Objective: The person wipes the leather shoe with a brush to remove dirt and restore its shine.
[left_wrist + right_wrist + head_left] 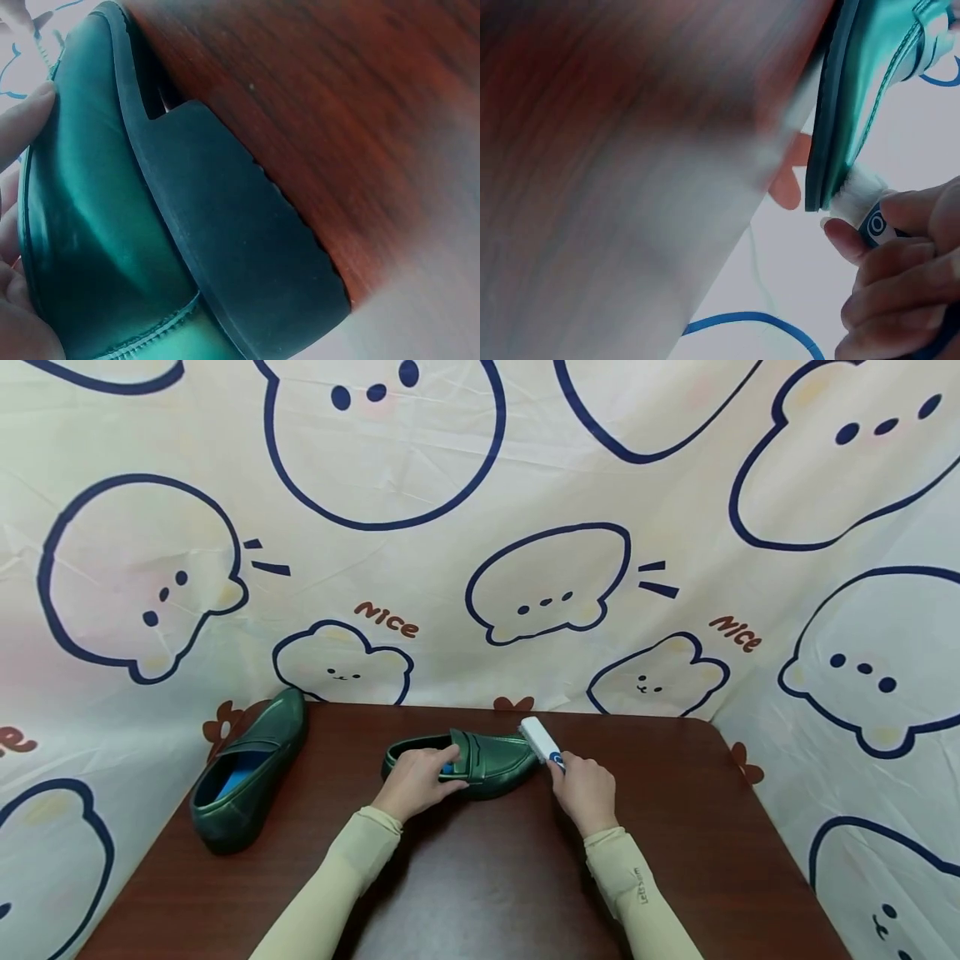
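A green loafer (498,758) sits near the back of the table, toe to the right. My left hand (422,777) grips it at the opening, thumb and fingers over the near side wall; the left wrist view shows the dark heel and sole (225,217) along the tabletop. In my right hand (588,789) is a white brush (542,739) with a blue-marked handle. Its pale bristles (859,191) meet the loafer's toe in the right wrist view. A second green loafer (251,777), with a blue insole, lies at the table's left edge.
The brown wooden table (675,843) has its back edge just behind the held loafer. A pale cloth (435,568) printed with blue-outlined cartoon faces hangs behind and along both sides.
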Tool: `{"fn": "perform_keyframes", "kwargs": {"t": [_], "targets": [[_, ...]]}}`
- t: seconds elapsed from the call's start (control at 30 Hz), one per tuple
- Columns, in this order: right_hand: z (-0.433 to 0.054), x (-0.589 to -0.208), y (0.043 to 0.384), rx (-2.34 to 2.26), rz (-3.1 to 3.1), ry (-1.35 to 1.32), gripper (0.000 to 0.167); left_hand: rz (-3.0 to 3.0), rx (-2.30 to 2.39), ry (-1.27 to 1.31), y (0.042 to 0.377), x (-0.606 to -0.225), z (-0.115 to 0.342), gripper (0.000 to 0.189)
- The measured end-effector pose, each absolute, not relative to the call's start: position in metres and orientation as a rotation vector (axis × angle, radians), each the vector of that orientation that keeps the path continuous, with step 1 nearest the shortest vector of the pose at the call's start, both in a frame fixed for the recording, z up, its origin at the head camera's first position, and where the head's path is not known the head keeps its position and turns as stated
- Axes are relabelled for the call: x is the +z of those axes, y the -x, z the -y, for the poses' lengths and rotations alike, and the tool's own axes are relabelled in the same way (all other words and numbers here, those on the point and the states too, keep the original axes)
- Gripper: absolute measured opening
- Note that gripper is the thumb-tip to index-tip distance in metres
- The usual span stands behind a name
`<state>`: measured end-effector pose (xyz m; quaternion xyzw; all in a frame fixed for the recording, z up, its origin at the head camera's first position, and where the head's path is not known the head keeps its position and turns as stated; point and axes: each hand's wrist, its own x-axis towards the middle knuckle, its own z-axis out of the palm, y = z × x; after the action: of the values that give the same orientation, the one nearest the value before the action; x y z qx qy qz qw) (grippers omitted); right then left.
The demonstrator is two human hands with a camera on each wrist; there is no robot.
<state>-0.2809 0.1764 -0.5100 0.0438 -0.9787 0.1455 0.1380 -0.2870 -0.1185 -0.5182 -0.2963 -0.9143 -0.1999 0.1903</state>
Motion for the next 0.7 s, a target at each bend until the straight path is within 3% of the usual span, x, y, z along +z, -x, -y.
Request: {"fn": "perform_keyframes", "kwargs": {"t": [0.3,0.5,0.7], "targets": [[-0.178,-0.509,0.282,0.46,2.844,-0.127,0.032,2.583,-0.559,0.843,0.288,-0.517,0.119,0.038],[-0.154,-0.504,0.278,0.899,2.922,-0.26,0.025,2.623,-0.558,0.8,0.287,-0.515,0.12,0.04],[-0.127,-0.508,0.278,0.928,2.958,-0.302,0.026,2.711,-0.6,0.743,0.288,-0.511,0.114,0.062]]}}
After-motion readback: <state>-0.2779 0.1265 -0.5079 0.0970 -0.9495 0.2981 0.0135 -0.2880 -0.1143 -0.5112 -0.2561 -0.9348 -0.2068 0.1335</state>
